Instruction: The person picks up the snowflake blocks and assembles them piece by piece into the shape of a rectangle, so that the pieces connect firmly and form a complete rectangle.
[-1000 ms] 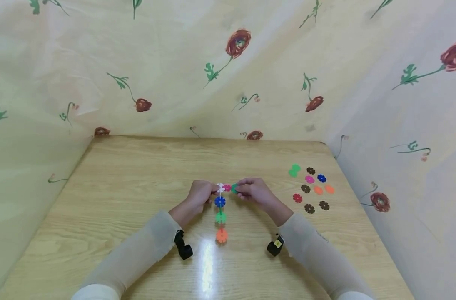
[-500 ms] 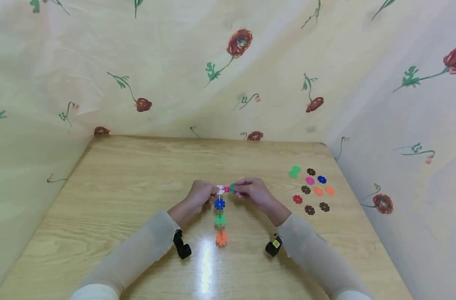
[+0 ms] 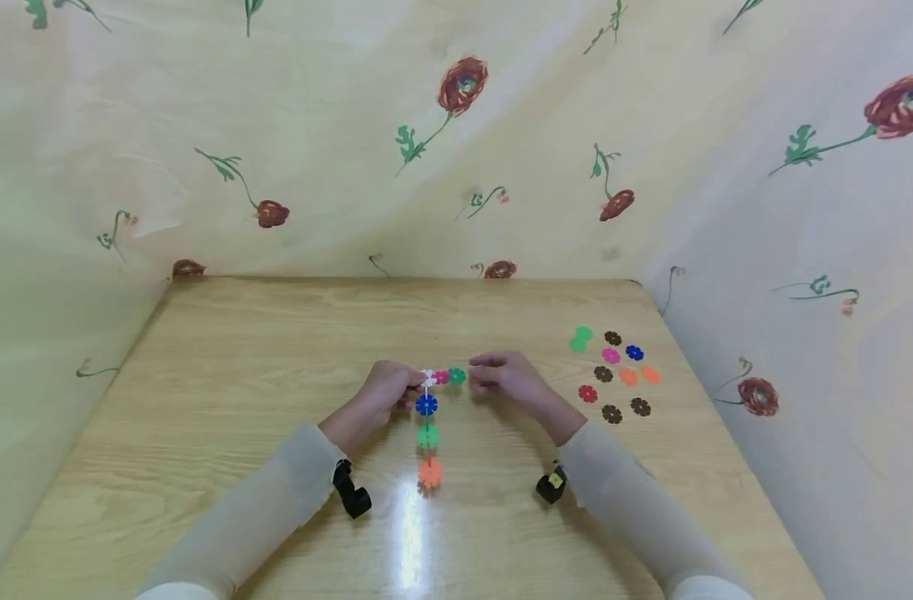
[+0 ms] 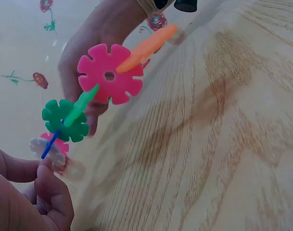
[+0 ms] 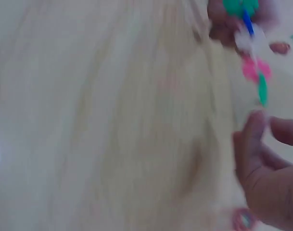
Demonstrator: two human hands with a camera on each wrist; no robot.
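My left hand [image 3: 388,388] pinches the white disc [image 3: 428,378] at the corner of a joined chain of notched flower discs. To its right follow a pink disc [image 3: 442,377] and a dark green disc [image 3: 457,376]. Toward me run a blue disc [image 3: 426,405], a light green disc [image 3: 428,436] and an orange disc [image 3: 429,472]. The left wrist view shows a larger-looking pink disc [image 4: 110,74] between green and orange ones. My right hand [image 3: 514,384] is just right of the dark green disc, its fingers apart from it and holding nothing.
On the table's right side lie loose discs: light green ones [image 3: 580,338], a pink one [image 3: 610,356], a blue one [image 3: 634,352], a red one [image 3: 587,393], orange ones [image 3: 629,377] and several brown ones [image 3: 611,414]. Flowered cloth [image 3: 336,150] rises behind the table.
My right hand has let go of the dark green disc and moved slightly away to its right. The left hand still pinches the white disc; the view has shifted a little.
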